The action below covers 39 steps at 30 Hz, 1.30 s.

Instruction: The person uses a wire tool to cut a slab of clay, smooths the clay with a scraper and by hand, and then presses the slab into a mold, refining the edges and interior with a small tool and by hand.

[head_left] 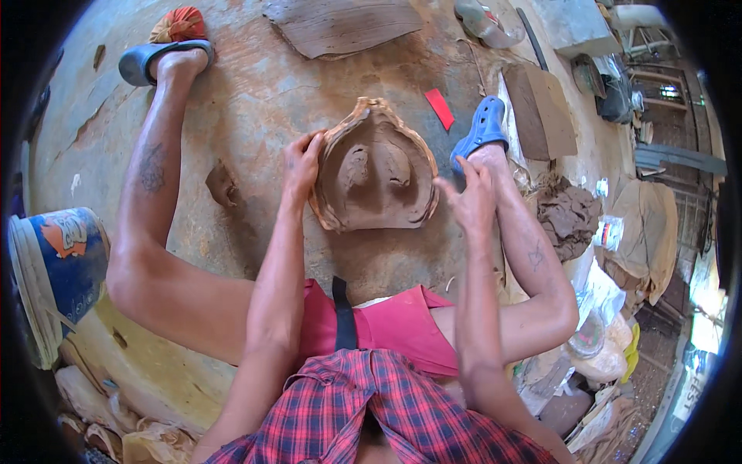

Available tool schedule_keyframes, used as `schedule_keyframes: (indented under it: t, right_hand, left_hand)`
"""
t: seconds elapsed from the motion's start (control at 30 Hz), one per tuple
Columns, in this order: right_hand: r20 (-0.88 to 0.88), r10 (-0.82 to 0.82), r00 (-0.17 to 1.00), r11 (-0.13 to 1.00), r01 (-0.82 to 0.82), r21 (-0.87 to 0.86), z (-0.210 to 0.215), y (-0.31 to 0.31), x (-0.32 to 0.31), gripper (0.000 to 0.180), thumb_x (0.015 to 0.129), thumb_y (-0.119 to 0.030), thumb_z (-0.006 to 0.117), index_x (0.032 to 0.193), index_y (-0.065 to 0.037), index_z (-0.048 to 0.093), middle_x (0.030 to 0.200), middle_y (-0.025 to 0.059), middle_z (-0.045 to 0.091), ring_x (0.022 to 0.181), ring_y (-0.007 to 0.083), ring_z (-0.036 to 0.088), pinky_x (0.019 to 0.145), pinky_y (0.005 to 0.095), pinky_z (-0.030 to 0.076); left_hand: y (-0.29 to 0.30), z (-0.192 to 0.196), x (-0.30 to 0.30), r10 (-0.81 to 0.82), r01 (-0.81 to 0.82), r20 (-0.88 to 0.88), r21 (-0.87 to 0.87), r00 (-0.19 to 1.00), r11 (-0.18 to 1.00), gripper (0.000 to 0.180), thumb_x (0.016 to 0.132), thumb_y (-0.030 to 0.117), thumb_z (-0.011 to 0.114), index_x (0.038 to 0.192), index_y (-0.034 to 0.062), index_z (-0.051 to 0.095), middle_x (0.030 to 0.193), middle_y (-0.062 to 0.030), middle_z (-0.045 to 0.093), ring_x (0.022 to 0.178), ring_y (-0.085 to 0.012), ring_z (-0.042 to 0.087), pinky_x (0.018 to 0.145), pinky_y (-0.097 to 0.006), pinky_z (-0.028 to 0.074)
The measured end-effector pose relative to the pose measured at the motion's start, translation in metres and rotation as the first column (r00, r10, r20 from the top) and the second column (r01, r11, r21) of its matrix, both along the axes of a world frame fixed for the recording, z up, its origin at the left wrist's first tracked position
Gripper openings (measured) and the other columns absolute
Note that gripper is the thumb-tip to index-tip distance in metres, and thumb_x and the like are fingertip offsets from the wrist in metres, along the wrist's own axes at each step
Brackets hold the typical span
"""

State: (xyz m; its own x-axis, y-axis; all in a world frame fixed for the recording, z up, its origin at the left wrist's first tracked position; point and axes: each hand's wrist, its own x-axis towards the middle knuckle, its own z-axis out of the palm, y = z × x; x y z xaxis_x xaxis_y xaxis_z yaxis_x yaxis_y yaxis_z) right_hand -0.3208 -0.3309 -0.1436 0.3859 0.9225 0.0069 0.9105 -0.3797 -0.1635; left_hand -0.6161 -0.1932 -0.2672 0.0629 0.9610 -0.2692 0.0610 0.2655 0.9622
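Between my legs is a clay-lined mould (433,157) with a ragged orange-brown rim, a pointed far end and a straight near edge. Pressed inside it is grey-brown wet clay (376,210), with two rounded raised forms side by side. My left hand (301,166) grips the mould's left rim, fingers curled over the edge. Beside the right rim is my right hand (471,201), its thumb and fingers apart and holding nothing. Its thumb reaches close to the rim; whether it touches cannot be made out.
A clay slab (344,29) lies at the far side, another slab (533,112) at right above a clay lump (568,218). A red strip (440,109) is near my blue clog (483,127). A small clay piece (222,184) lies left; a blue-and-white bucket (76,271) stands far left.
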Motion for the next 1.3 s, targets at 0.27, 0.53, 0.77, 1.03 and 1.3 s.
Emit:
schedule_keyframes:
  t: [0.27,0.53,0.77,1.03,1.3]
  right_hand:
    - [-0.012,0.682,0.732,0.524,-0.5,-0.689,0.021,0.129,-0.009,0.077,0.089,-0.023,0.058,0.158,-0.049,0.037,0.089,0.019,0.075,0.079,0.0384,0.074,0.07,0.0506,0.059]
    - [-0.076,0.777,0.625,0.377,-0.56,-0.738,0.022,0.12,0.005,0.097,0.076,-0.013,0.06,0.161,-0.051,0.032,0.076,0.0217,0.069,0.066,0.0392,0.069,0.061,0.0505,0.053]
    - [-0.178,0.638,0.749,0.368,-0.499,-0.784,0.022,0.054,0.0,0.102,0.069,-0.015,0.067,0.164,-0.035,0.035,0.082,0.0201,0.074,0.074,0.0381,0.073,0.064,0.0498,0.058]
    - [-0.177,0.465,0.867,0.477,-0.414,-0.775,0.031,0.005,-0.059,0.095,0.064,-0.021,0.069,0.156,-0.009,0.047,0.096,0.0237,0.075,0.092,0.0402,0.075,0.08,0.0515,0.061]
    - [-0.592,0.173,0.787,0.657,-0.54,-0.526,0.022,-0.048,-0.091,0.084,0.077,-0.022,0.071,0.157,-0.008,0.046,0.079,0.0218,0.072,0.068,0.0348,0.07,0.072,0.0454,0.058]
  left_hand:
    - [0.069,-0.007,0.009,-0.401,0.38,-0.094,-0.183,0.911,0.906,0.045,0.103,0.042,0.063,0.121,0.004,0.077,0.107,-0.0077,0.08,0.097,-0.0126,0.07,0.088,-0.032,0.054]
    - [0.063,-0.013,0.007,-0.378,0.378,0.012,-0.096,0.926,0.921,0.041,0.104,0.039,0.063,0.118,0.0042,0.078,0.099,-0.0061,0.08,0.087,-0.0105,0.068,0.082,-0.033,0.055]
    - [0.052,-0.017,0.001,-0.291,0.292,0.023,-0.107,0.956,0.95,0.041,0.104,0.039,0.064,0.12,0.0035,0.077,0.097,-0.0064,0.08,0.085,-0.0114,0.068,0.08,-0.034,0.055]
    - [0.012,0.0,-0.005,-0.13,0.127,-0.117,-0.028,0.985,0.991,0.044,0.104,0.038,0.064,0.109,-0.0032,0.078,0.088,-0.0088,0.078,0.081,-0.0097,0.065,0.075,-0.033,0.053]
    - [-0.019,0.008,0.0,0.048,-0.05,-0.026,-0.107,0.999,0.993,0.039,0.105,0.034,0.065,0.111,-0.0026,0.079,0.088,-0.0062,0.079,0.079,-0.0078,0.062,0.074,-0.032,0.051]
